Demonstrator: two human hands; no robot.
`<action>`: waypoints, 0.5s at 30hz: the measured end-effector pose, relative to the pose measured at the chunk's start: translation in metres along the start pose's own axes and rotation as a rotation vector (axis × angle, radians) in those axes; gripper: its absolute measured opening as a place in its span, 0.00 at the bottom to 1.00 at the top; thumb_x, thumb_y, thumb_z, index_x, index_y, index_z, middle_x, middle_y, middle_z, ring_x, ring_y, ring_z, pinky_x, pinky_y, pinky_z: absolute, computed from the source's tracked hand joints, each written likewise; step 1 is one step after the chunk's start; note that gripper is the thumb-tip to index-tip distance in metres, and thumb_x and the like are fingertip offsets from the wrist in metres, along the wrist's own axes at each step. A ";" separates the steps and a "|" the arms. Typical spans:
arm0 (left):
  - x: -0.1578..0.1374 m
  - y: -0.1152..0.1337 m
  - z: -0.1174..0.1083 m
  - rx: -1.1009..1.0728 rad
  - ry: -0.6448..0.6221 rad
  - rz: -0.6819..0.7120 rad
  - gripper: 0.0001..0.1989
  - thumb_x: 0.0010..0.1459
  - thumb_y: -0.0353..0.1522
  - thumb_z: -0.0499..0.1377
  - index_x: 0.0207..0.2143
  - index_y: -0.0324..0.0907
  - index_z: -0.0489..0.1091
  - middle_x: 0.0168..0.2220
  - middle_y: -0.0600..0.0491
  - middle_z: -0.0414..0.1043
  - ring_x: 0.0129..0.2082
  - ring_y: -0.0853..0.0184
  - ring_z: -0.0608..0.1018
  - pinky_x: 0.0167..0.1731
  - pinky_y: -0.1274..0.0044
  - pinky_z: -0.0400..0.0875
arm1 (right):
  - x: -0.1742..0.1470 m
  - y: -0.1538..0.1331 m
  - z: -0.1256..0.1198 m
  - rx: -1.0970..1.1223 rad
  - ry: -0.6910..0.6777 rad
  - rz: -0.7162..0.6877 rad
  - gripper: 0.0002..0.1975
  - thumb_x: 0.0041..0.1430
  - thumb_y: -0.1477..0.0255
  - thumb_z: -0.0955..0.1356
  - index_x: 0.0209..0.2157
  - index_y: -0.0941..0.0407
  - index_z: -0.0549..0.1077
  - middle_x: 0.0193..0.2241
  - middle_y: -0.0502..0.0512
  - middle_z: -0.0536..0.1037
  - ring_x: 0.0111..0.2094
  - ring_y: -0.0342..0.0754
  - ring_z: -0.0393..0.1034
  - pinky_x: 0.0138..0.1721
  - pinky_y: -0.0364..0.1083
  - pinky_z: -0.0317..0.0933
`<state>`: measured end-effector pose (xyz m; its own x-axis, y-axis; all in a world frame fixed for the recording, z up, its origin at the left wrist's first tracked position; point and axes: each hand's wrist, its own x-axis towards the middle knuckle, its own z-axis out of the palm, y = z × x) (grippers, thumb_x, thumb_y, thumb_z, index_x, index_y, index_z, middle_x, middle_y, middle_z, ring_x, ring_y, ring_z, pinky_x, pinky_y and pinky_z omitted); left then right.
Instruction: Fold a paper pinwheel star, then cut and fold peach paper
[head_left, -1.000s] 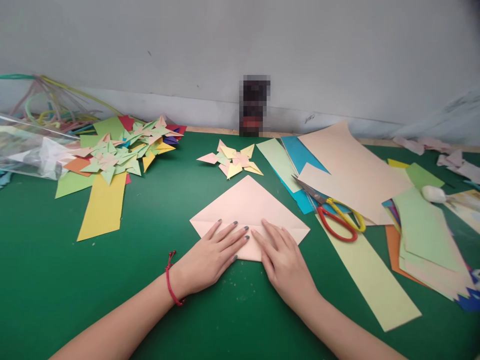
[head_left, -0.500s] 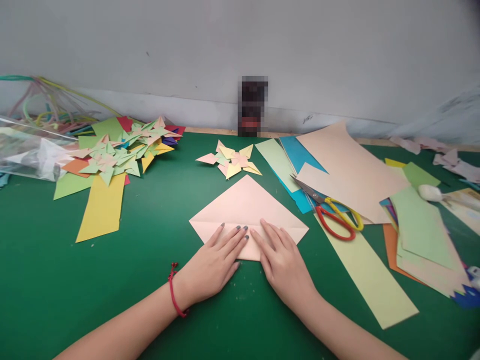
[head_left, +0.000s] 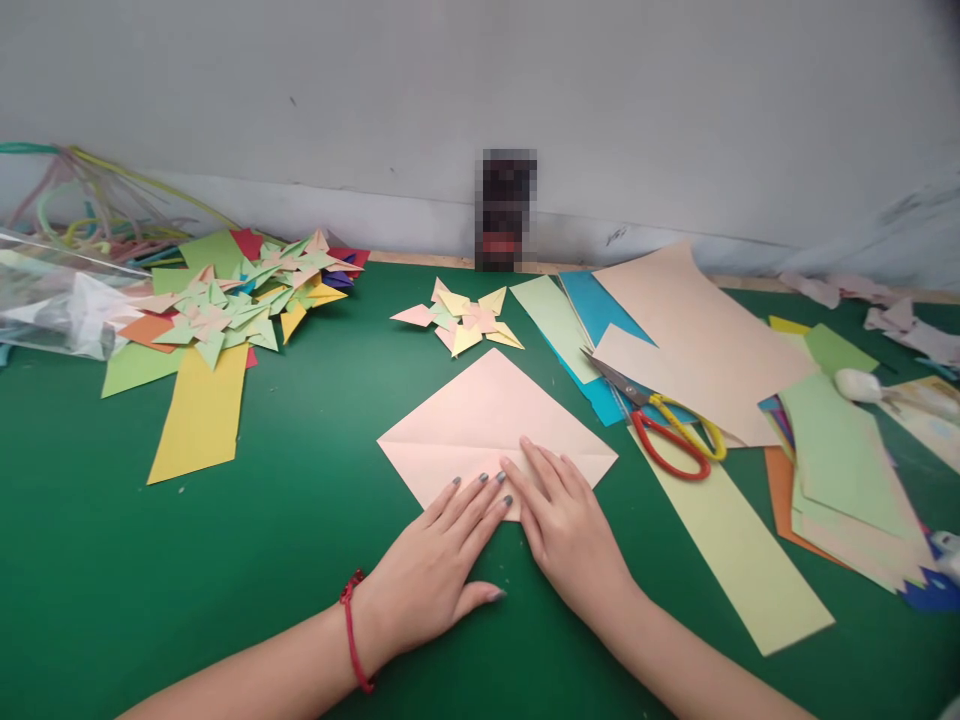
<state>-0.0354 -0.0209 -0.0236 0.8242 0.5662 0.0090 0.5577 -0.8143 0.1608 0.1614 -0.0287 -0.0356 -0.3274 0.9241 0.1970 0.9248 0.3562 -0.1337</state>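
Observation:
A pale pink sheet of paper (head_left: 491, 400) lies cornerwise on the green table, with a crease running across its middle and its near edge folded flat. My left hand (head_left: 439, 570) rests with straight fingers on the sheet's lower left part, thumb stretched out over the table. On the lower right part lies my right hand (head_left: 574, 530), flat, fingers extended and touching the paper. Neither hand grips anything. Just beyond the sheet sits a folded paper star (head_left: 469, 318) in pink, yellow and green.
Scissors (head_left: 667, 425) with red and yellow handles lie right of the sheet, on coloured papers (head_left: 712, 340). Paper stars (head_left: 240, 310) are heaped at the back left, beside a clear plastic bag (head_left: 67, 300). A yellow strip (head_left: 201, 415) lies in front. A grey wall (head_left: 337, 100) closes the back.
My left hand has slid down toward me and slightly right, its thumb now spread away from the fingers. My right hand and the paper have stayed in place.

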 end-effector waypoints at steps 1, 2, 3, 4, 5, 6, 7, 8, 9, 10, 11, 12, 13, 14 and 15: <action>0.000 0.000 0.000 -0.024 -0.008 -0.004 0.36 0.59 0.50 0.43 0.63 0.37 0.44 0.65 0.47 0.40 0.64 0.58 0.43 0.60 0.66 0.42 | 0.000 0.000 0.000 -0.001 -0.001 0.001 0.22 0.61 0.75 0.59 0.57 0.54 0.62 0.59 0.59 0.59 0.58 0.53 0.53 0.56 0.55 0.51; 0.000 0.000 0.001 -0.045 -0.013 -0.008 0.36 0.59 0.50 0.44 0.63 0.38 0.44 0.65 0.46 0.39 0.64 0.57 0.43 0.60 0.66 0.43 | 0.001 0.000 0.000 -0.004 -0.001 0.002 0.22 0.61 0.75 0.58 0.57 0.54 0.62 0.59 0.59 0.59 0.58 0.53 0.53 0.56 0.55 0.51; 0.000 -0.001 0.000 -0.065 -0.015 -0.009 0.36 0.59 0.50 0.45 0.63 0.38 0.44 0.65 0.46 0.40 0.64 0.57 0.43 0.60 0.66 0.44 | 0.001 -0.001 0.000 -0.008 -0.002 0.004 0.22 0.61 0.75 0.58 0.57 0.54 0.62 0.59 0.59 0.59 0.58 0.53 0.53 0.56 0.55 0.51; 0.000 -0.001 0.000 -0.082 -0.017 -0.010 0.36 0.58 0.50 0.45 0.63 0.39 0.44 0.65 0.46 0.40 0.64 0.57 0.43 0.60 0.65 0.45 | 0.001 -0.002 0.000 -0.013 -0.003 0.007 0.22 0.61 0.74 0.58 0.57 0.54 0.62 0.59 0.59 0.59 0.58 0.53 0.53 0.56 0.55 0.51; 0.000 -0.001 0.000 -0.094 -0.019 -0.012 0.36 0.58 0.50 0.46 0.63 0.39 0.44 0.64 0.45 0.40 0.64 0.57 0.43 0.60 0.65 0.45 | 0.001 -0.003 0.000 -0.019 -0.005 0.010 0.22 0.61 0.73 0.58 0.57 0.55 0.61 0.60 0.59 0.58 0.59 0.53 0.53 0.57 0.55 0.51; 0.000 -0.002 0.000 -0.102 -0.021 -0.015 0.36 0.58 0.50 0.46 0.63 0.40 0.44 0.64 0.45 0.40 0.64 0.57 0.43 0.60 0.65 0.45 | 0.001 -0.004 0.000 -0.023 -0.006 0.013 0.22 0.61 0.73 0.58 0.57 0.55 0.61 0.60 0.60 0.58 0.59 0.53 0.52 0.57 0.56 0.51; -0.001 -0.002 -0.001 -0.108 -0.024 -0.019 0.37 0.58 0.50 0.46 0.63 0.40 0.44 0.64 0.45 0.40 0.64 0.57 0.43 0.60 0.65 0.46 | 0.000 -0.005 0.000 -0.028 -0.009 0.015 0.22 0.61 0.72 0.58 0.58 0.55 0.61 0.60 0.60 0.57 0.59 0.53 0.52 0.57 0.56 0.50; -0.001 -0.002 -0.001 -0.112 -0.025 -0.021 0.37 0.57 0.51 0.46 0.63 0.40 0.44 0.64 0.45 0.40 0.64 0.57 0.43 0.60 0.65 0.46 | 0.000 -0.006 0.000 -0.033 -0.012 0.016 0.22 0.61 0.72 0.58 0.58 0.55 0.60 0.60 0.60 0.56 0.59 0.54 0.51 0.57 0.56 0.50; -0.001 -0.002 -0.001 -0.115 -0.027 -0.023 0.37 0.57 0.51 0.46 0.63 0.39 0.44 0.64 0.45 0.40 0.64 0.57 0.43 0.60 0.65 0.46 | 0.000 -0.007 0.000 -0.039 -0.014 0.017 0.23 0.61 0.71 0.58 0.58 0.56 0.60 0.60 0.60 0.56 0.60 0.54 0.51 0.57 0.56 0.49; -0.001 -0.002 -0.001 -0.118 -0.028 -0.024 0.38 0.57 0.51 0.46 0.63 0.40 0.43 0.64 0.45 0.40 0.64 0.57 0.43 0.60 0.65 0.46 | 0.000 -0.008 0.000 -0.046 -0.017 0.019 0.23 0.62 0.71 0.58 0.58 0.56 0.59 0.61 0.60 0.56 0.60 0.54 0.50 0.57 0.57 0.49; -0.001 -0.002 -0.001 -0.121 -0.030 -0.024 0.38 0.57 0.52 0.45 0.63 0.40 0.43 0.65 0.45 0.39 0.64 0.57 0.43 0.60 0.65 0.45 | 0.000 -0.009 0.000 -0.055 -0.019 0.022 0.23 0.62 0.71 0.58 0.58 0.56 0.59 0.61 0.60 0.55 0.60 0.54 0.50 0.57 0.57 0.49; -0.001 -0.001 -0.001 -0.122 -0.033 -0.024 0.38 0.57 0.52 0.45 0.63 0.40 0.43 0.65 0.45 0.39 0.64 0.57 0.43 0.60 0.65 0.45 | 0.000 -0.009 0.000 -0.066 -0.022 0.025 0.23 0.62 0.71 0.58 0.59 0.56 0.59 0.61 0.60 0.55 0.60 0.54 0.50 0.57 0.57 0.49; -0.001 -0.001 -0.001 -0.123 -0.037 -0.024 0.38 0.57 0.52 0.45 0.63 0.40 0.43 0.65 0.45 0.38 0.64 0.58 0.43 0.60 0.65 0.45 | 0.000 -0.010 0.000 -0.077 -0.026 0.028 0.23 0.62 0.71 0.57 0.59 0.56 0.58 0.61 0.60 0.55 0.60 0.54 0.50 0.57 0.57 0.49; -0.001 -0.002 0.000 -0.122 -0.041 -0.025 0.38 0.57 0.52 0.44 0.63 0.40 0.43 0.65 0.45 0.38 0.64 0.58 0.42 0.60 0.65 0.44 | 0.000 -0.010 0.000 -0.089 -0.031 0.030 0.23 0.62 0.71 0.57 0.59 0.56 0.58 0.61 0.60 0.55 0.60 0.54 0.50 0.57 0.57 0.49; -0.001 -0.002 0.000 -0.121 -0.047 -0.026 0.38 0.57 0.52 0.44 0.63 0.40 0.43 0.65 0.45 0.38 0.64 0.57 0.42 0.60 0.65 0.44 | -0.001 -0.010 0.000 -0.100 -0.039 0.030 0.23 0.62 0.71 0.57 0.59 0.56 0.57 0.61 0.60 0.54 0.60 0.54 0.50 0.57 0.57 0.49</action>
<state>-0.0369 -0.0198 -0.0237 0.8151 0.5778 -0.0422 0.5650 -0.7767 0.2785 0.1519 -0.0331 -0.0342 -0.3051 0.9394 0.1562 0.9483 0.3147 -0.0406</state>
